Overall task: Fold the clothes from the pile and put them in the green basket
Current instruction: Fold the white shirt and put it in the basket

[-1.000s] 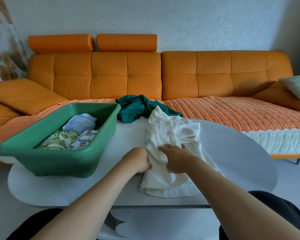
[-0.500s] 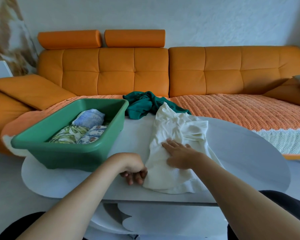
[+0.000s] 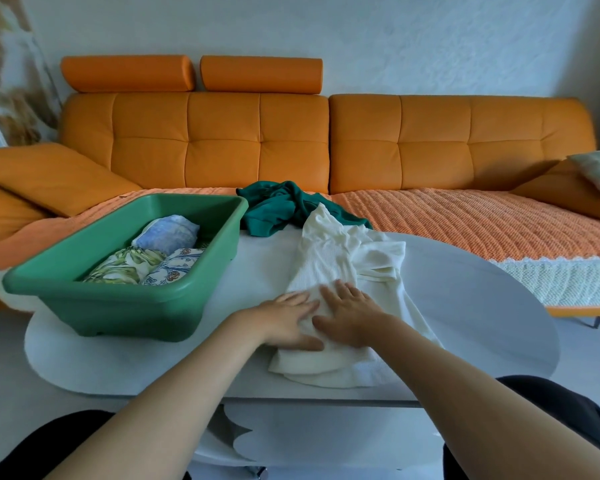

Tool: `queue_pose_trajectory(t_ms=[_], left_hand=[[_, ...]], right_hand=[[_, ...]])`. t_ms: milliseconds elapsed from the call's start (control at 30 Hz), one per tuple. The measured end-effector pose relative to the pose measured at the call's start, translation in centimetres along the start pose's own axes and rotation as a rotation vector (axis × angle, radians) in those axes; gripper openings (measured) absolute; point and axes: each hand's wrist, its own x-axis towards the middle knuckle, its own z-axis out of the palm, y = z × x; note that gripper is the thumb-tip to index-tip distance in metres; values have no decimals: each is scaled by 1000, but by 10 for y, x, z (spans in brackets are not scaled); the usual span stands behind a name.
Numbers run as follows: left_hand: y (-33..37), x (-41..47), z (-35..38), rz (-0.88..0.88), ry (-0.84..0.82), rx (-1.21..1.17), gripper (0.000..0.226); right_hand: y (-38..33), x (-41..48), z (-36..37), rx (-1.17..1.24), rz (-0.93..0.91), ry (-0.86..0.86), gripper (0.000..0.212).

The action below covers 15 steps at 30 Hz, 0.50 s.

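presently i note both hands, left hand (image 3: 288,322) and right hand (image 3: 347,315), pressing flat with fingers spread on the white garment (image 3: 329,268), mid-table, right of the green basket (image 3: 125,306); i judge it light, limp, prone to slide; best taken at the near hem corners

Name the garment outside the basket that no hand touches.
The green garment, crumpled at the table's far edge; the left hand and right hand rest on the white garment.
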Motion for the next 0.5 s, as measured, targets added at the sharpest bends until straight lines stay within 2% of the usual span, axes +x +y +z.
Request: queue_pose_trajectory(t_ms=[67, 133, 267, 367, 433, 467, 500], left_hand=[[-4, -5, -9, -15, -51, -24, 101], [-3, -9, -19, -29, -71, -20, 95], [0, -11, -29, -12, -113, -110, 48], [1, -10, -30, 4, -114, -187, 23], [4, -7, -30, 3, 38, -196, 16], [4, -4, -30, 7, 175, -175, 16], [5, 1, -30, 12, 318, -165, 14]], right_hand=[[-2, -4, -9, -32, -32, 37, 76], [-3, -5, -18, -31, -59, 98, 68], [-10, -5, -25, 73, -108, 153, 38], [-13, -2, -24, 103, -153, 307, 28], [-9, 5, -27, 73, -183, 489, 27], [-6, 9, -27, 36, -174, 525, 31], [-3, 11, -26, -11, -133, 486, 42]])
